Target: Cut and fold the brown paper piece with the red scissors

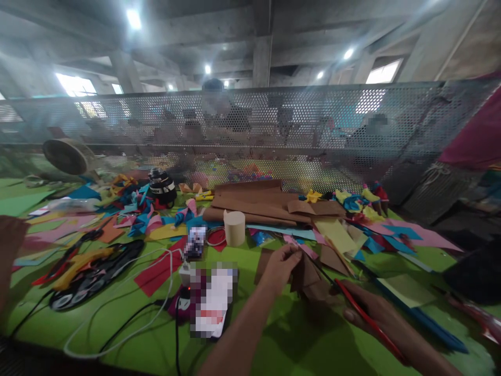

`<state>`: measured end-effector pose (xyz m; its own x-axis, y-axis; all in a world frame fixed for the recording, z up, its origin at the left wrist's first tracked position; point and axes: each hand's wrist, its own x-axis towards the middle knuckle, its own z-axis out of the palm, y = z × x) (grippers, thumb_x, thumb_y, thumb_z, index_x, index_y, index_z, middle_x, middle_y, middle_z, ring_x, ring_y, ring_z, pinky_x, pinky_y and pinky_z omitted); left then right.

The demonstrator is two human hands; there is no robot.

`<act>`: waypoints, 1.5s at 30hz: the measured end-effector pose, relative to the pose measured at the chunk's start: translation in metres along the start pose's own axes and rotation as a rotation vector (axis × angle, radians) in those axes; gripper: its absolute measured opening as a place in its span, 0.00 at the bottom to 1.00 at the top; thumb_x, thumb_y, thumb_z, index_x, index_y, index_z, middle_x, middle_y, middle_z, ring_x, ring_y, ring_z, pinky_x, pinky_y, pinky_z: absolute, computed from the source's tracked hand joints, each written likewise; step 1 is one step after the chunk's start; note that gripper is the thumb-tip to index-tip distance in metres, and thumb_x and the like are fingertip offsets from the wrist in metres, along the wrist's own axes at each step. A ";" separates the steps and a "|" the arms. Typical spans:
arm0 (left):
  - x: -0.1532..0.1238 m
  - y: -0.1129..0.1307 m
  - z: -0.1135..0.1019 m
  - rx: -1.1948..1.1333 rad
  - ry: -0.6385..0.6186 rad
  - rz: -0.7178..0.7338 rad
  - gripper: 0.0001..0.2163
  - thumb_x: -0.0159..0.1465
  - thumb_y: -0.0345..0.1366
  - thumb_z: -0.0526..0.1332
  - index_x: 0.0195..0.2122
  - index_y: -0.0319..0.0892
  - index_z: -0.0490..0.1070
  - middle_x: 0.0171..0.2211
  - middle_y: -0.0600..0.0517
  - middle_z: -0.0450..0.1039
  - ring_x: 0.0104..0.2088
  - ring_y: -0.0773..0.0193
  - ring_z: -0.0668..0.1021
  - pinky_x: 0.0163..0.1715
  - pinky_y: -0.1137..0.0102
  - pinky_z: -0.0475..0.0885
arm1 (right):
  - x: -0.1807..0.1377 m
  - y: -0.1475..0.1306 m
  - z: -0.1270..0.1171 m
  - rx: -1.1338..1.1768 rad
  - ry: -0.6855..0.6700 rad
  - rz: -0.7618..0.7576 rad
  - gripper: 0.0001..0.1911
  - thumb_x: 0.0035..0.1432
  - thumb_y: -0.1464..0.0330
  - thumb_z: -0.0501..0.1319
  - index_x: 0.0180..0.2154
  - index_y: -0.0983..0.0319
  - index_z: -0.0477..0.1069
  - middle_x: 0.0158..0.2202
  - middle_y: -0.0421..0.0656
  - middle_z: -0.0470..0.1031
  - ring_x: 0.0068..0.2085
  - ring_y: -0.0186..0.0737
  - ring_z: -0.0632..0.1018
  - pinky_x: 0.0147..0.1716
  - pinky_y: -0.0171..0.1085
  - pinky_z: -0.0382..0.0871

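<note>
A folded piece of brown paper [307, 277] is held low and right of centre in the frame, just above the green table [289, 344]. Its upper edge is pinched by the left hand [278, 267], fingers closed together on the paper. The right hand [366, 308], at lower right, is closed around a red pencil-like tool [366, 318], whose tip is pointed up-left toward the brown paper; whether the tip touches the paper cannot be told.

Just above the left hand, near the centre of the frame, a cream-coloured roll [235, 227] is seen standing upright on the table. Behind it, brown paper sheets [254, 201] are stacked. A yellow sheet [335, 234] and pink and blue scraps are spread to the right of centre. To the left of the hands, a blurred rectangular item [213, 305] is seen lying flat, with white and black cables [129, 324] trailing from that area toward the lower left. A red sheet [158, 271] lies beside them. At upper left, a black jar-like container [162, 189] stands among coloured paper scraps. A perforated metal screen [250, 136] runs across the middle of the frame behind the table.
</note>
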<state>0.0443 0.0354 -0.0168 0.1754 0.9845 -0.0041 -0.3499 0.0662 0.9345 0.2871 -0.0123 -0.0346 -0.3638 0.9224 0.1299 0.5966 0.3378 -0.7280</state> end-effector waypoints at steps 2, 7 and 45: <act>0.000 0.000 0.000 0.015 -0.010 0.010 0.20 0.50 0.53 0.72 0.29 0.40 0.74 0.28 0.55 0.70 0.31 0.66 0.68 0.35 0.70 0.62 | -0.003 0.008 0.002 -0.008 -0.008 -0.016 0.32 0.58 0.42 0.59 0.52 0.58 0.78 0.47 0.51 0.85 0.45 0.58 0.85 0.42 0.46 0.81; 0.000 0.000 0.000 0.039 -0.012 -0.033 0.19 0.49 0.51 0.73 0.29 0.40 0.75 0.27 0.55 0.70 0.30 0.66 0.67 0.33 0.70 0.59 | -0.003 0.013 0.005 0.019 -0.008 0.006 0.31 0.57 0.43 0.61 0.51 0.56 0.79 0.45 0.49 0.85 0.42 0.58 0.85 0.39 0.45 0.81; 0.000 -0.005 -0.002 0.017 -0.026 -0.121 0.19 0.46 0.51 0.75 0.28 0.41 0.76 0.26 0.55 0.70 0.28 0.67 0.66 0.30 0.71 0.56 | 0.009 -0.014 0.001 0.051 0.035 0.105 0.33 0.45 0.36 0.64 0.36 0.56 0.83 0.33 0.47 0.87 0.33 0.59 0.86 0.31 0.44 0.82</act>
<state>0.0444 0.0350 -0.0222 0.2394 0.9649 -0.1082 -0.3086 0.1813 0.9338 0.2748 -0.0089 -0.0238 -0.2761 0.9583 0.0739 0.5923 0.2302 -0.7721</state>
